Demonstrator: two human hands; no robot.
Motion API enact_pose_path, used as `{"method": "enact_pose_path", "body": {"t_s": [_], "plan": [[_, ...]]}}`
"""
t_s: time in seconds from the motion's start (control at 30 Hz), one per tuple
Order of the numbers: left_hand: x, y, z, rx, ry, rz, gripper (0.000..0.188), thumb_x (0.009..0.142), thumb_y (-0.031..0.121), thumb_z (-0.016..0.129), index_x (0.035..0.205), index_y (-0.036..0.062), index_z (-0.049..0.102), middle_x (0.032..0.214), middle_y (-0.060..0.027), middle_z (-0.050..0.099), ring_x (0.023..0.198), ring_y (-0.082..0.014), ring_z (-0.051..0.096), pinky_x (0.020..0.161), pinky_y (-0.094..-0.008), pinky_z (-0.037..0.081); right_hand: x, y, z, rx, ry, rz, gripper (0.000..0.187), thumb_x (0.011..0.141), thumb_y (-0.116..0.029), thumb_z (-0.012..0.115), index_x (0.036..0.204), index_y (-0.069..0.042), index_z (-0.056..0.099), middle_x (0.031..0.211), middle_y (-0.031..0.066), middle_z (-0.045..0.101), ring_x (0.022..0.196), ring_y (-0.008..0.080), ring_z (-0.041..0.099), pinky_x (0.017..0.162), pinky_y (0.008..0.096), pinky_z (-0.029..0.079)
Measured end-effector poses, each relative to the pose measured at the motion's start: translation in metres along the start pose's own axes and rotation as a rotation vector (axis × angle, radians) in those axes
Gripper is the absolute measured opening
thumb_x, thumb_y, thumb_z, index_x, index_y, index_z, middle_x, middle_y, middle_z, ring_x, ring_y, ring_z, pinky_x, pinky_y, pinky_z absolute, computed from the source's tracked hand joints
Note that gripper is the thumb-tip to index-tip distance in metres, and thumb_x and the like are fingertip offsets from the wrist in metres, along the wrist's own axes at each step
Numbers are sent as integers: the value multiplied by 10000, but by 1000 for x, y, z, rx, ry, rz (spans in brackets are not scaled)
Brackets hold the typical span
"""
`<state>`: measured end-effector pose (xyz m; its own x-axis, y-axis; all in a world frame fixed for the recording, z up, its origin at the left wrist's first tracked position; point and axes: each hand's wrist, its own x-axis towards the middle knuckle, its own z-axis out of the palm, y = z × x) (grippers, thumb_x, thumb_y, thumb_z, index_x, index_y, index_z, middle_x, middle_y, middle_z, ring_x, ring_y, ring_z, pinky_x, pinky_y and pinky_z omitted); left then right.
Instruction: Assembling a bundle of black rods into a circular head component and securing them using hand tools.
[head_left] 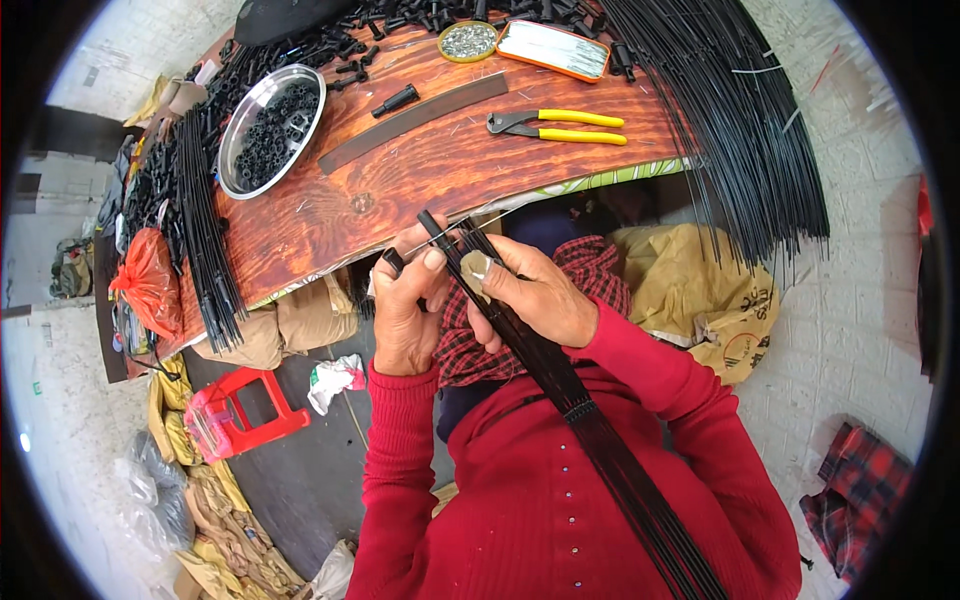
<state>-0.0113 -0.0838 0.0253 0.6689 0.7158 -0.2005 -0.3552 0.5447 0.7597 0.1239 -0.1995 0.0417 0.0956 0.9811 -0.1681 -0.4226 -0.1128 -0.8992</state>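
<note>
Fingers of the left hand pinch a small black cap at the top of a bundle of thin black rods. The right hand is closed around the bundle, just under the table edge. The rods look light, stiff and a bit bendy, so hold them near the top. There is open room over the lap.

Bright, even daylight — soft shadows only

Fisheye bends the far table edge; black vignette rings the frame — glare whitens the left rim, centre stays sharp.
</note>
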Motion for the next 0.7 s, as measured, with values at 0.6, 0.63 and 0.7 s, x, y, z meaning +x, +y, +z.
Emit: {"method": "enact_pose_path", "body": {"t_s": [0.6,0.63,0.7], "plan": [[0,-1,-5,99,-5,-119,360,894,103,694,1224,-32,643,1008,-66,712,563,-49,473,521,-200,399,4,15,-12,118,-80,-51,461,1065,-329,488,1374,7,425,992,168,663,683,159,671,540,250,556],[0,-1,-5,100,-12,-113,360,891,98,696,1223,-31,645,1007,-68,715,566,-50,474,522,-200,398,4,15,-12,119,-86,-62,472,1063,-329,492,1390,4,421,996,167,663,684,155,670,543,247,554],[0,1,-6,103,-17,-103,351,888,90,697,1214,-31,651,1004,-68,717,571,-49,476,524,-200,398,4,13,-11,118,-93,-75,484,1062,-329,497,1405,2,417,1000,167,663,685,151,669,547,244,552]]}}
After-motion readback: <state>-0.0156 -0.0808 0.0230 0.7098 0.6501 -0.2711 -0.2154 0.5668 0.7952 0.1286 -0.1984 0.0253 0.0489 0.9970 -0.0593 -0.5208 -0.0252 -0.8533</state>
